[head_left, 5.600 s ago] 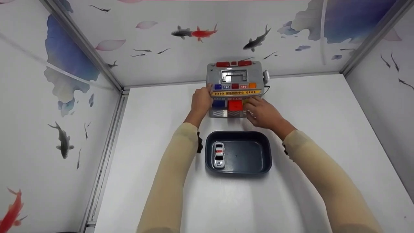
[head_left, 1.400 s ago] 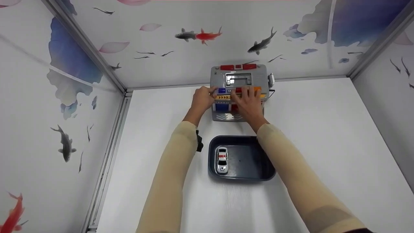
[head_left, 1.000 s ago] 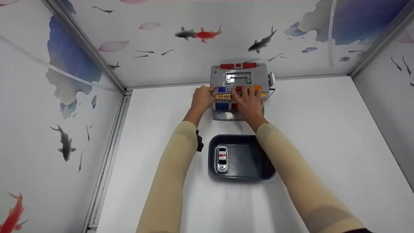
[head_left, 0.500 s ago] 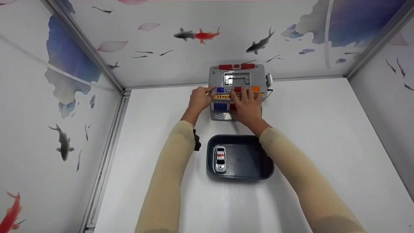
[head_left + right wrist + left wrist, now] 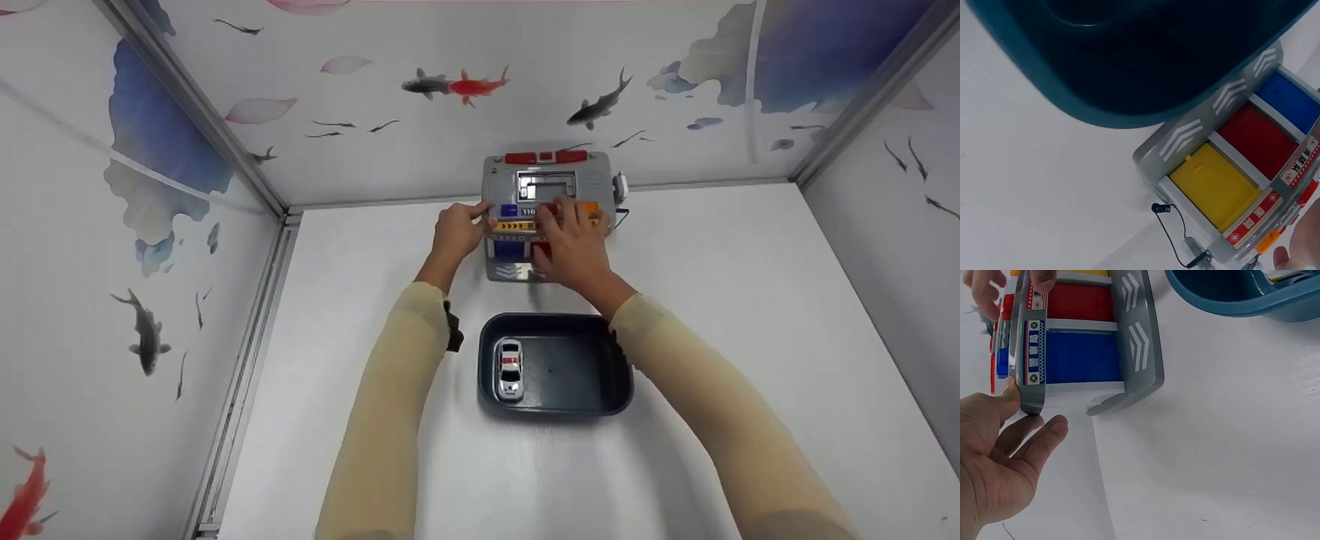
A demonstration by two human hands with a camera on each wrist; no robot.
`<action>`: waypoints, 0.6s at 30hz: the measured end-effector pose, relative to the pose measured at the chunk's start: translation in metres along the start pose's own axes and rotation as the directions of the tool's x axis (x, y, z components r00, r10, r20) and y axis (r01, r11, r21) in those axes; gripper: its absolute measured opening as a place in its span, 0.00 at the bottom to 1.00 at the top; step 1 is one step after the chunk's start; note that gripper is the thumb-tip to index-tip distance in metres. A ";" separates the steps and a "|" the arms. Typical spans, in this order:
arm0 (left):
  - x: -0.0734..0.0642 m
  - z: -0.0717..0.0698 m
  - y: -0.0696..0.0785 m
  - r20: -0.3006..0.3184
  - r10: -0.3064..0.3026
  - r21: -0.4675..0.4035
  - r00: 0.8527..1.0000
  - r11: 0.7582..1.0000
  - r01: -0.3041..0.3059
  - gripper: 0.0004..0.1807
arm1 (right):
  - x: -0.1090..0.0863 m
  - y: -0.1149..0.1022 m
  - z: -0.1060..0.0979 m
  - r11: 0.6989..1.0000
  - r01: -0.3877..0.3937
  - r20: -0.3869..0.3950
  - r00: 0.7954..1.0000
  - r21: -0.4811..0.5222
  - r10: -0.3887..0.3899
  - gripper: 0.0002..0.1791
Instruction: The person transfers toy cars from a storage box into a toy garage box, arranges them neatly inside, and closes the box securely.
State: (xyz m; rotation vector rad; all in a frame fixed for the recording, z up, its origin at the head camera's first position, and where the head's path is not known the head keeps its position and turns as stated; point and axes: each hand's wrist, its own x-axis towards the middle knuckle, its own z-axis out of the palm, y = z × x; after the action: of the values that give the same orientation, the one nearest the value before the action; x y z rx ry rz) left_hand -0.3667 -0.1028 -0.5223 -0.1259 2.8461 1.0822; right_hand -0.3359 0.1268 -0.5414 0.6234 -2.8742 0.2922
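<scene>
A grey toy garage [image 5: 551, 184] with blue, red and yellow doors stands against the back wall in the head view. My left hand [image 5: 456, 231] holds its left corner; in the left wrist view the thumb lies on the upper edge and the fingers below. Over the front button row, my right hand [image 5: 574, 247] spreads its fingers, touching around the red and orange buttons. The fingers hide part of that row and the doors under it. In the right wrist view the yellow door [image 5: 1216, 185], red door [image 5: 1258, 140] and blue door [image 5: 1292, 101] are down.
A dark blue tray [image 5: 555, 409] sits in front of the garage, under the right forearm. Inside it, at the left, lies a white toy police car [image 5: 511, 370]. A handset [image 5: 620, 187] with a black cord hangs on the garage's right side. Printed walls border the white table [image 5: 360, 300].
My right hand has gone from the yellow door up to the button row, where its fingers now shift slightly. My left hand stays at the left corner.
</scene>
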 end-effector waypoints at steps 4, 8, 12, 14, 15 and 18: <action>-0.002 0.001 0.001 -0.002 -0.009 -0.007 1.000 1.000 0.009 0.22 | 0.006 -0.005 -0.006 0.991 0.129 0.006 0.992 0.029 -0.129 0.37; -0.002 0.003 0.005 0.000 -0.013 0.001 1.000 1.000 0.013 0.22 | 0.011 -0.009 -0.009 0.968 0.242 0.084 0.965 0.071 -0.247 0.39; -0.003 0.006 0.006 -0.003 -0.005 0.009 1.000 1.000 0.005 0.22 | 0.012 -0.010 -0.009 0.960 0.271 0.134 0.951 0.071 -0.278 0.41; -0.003 0.006 0.006 -0.007 -0.006 0.019 1.000 1.000 0.006 0.22 | 0.014 -0.011 -0.010 0.959 0.275 0.140 0.949 0.074 -0.283 0.43; -0.003 0.006 0.006 -0.012 -0.005 0.026 1.000 1.000 0.005 0.22 | 0.014 -0.012 -0.012 0.957 0.279 0.140 0.947 0.076 -0.288 0.43; -0.003 0.005 0.006 -0.017 -0.005 0.041 1.000 0.999 0.006 0.22 | 0.017 -0.013 -0.015 0.952 0.293 0.143 0.942 0.093 -0.304 0.43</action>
State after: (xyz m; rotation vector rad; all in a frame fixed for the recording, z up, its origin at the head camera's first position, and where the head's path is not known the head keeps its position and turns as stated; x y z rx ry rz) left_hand -0.3645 -0.0953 -0.5218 -0.1397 2.8790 1.0252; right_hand -0.3433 0.1115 -0.5216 1.1276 -2.8647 0.3116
